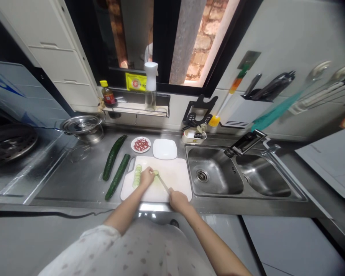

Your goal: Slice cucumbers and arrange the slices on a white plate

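Observation:
My right hand (178, 200) is wrapped round the handle of a knife (163, 183), whose blade points up and left over the white cutting board (176, 172). At the blade's tip lie pale green cucumber slices (156, 173). The bent fingers of my left hand (147, 177) press together on these slices, close to the blade. Left of that hand, a row of overlapping cucumber slices (137, 176) runs along the board. Two whole cucumbers, one farther back (114, 157) and one nearer (117, 177), rest on the steel counter beside the board.
Behind the board stand a small plate of chopped red pieces (141, 145) and a white square plate (165, 148). A double sink (215, 168) with a black faucet (244, 143) is to the right. At the left are a lidded steel pot (84, 128) and a stove (10, 143).

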Motion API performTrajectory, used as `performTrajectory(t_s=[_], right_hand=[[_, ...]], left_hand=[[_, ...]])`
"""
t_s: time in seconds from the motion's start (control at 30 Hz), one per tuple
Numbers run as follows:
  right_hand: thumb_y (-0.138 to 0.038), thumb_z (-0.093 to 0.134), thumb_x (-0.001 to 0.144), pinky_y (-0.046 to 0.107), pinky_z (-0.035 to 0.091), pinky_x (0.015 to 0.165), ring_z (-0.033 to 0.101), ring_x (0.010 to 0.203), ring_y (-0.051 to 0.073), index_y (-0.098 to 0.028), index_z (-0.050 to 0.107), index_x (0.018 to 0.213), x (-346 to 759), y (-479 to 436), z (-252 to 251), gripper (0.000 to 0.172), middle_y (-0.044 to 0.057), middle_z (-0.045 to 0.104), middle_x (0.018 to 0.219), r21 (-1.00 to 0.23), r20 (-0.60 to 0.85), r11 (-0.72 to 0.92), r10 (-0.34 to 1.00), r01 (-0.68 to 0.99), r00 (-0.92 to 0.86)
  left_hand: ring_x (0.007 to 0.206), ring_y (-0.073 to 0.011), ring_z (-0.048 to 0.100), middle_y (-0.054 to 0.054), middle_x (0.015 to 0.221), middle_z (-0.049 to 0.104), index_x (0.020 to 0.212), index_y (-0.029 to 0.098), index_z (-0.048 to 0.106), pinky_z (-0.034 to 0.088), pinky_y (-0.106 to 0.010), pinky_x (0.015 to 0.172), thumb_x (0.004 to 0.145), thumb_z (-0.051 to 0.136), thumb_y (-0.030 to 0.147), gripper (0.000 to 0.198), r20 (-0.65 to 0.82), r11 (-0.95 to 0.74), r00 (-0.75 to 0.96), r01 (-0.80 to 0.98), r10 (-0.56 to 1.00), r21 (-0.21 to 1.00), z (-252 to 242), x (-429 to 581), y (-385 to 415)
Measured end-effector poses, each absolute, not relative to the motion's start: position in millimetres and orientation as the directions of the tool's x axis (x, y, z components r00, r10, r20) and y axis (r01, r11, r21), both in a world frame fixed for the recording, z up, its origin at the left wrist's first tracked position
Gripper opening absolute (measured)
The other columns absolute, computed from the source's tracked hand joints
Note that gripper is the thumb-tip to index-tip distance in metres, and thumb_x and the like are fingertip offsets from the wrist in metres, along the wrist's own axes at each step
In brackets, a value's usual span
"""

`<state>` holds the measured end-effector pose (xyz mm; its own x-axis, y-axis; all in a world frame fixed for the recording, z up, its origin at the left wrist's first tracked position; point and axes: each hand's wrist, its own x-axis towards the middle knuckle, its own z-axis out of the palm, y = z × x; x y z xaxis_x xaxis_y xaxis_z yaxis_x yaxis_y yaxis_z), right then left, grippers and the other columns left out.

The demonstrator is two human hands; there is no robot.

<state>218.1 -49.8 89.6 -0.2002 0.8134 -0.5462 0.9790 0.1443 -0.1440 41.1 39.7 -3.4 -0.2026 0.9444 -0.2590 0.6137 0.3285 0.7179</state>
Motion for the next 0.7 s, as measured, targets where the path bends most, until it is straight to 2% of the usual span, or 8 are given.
performTrajectory(t_s=[0.27, 0.7], right_hand=[[-0.013, 0.032, 0.09, 0.032, 0.044, 0.074, 0.064, 0.096, 0.024, -0.015, 0.049, 0.118, 211, -39, 84, 0.034, 0.016, 0.067, 0.098, -0.148, -0.514, 0.166, 0.829, 0.975, -0.22], [-0.011, 0.036, 0.089, 0.035, 0.047, 0.076, 0.065, 0.098, 0.025, -0.015, 0.051, 0.116, 201, -26, 95, 0.031, 0.017, 0.067, 0.101, -0.104, -0.546, 0.186, 0.81, 0.977, -0.213]], left_hand=[[0.059, -0.0138, 0.057, 0.002, 0.057, 0.059, 0.086, 0.019, 0.062, 0.035, -0.021, 0.057, 0.077, 0.06, 0.023, 0.01, -0.228, 0.299, -0.193, 0.643, 0.954, 0.705, -8, 41, 40], [0.059, -0.0139, 0.058, 0.002, 0.057, 0.06, 0.087, 0.019, 0.063, 0.037, -0.021, 0.059, 0.078, 0.059, 0.022, 0.01, -0.266, 0.329, -0.196, 0.626, 0.944, 0.707, -4, 42, 40]])
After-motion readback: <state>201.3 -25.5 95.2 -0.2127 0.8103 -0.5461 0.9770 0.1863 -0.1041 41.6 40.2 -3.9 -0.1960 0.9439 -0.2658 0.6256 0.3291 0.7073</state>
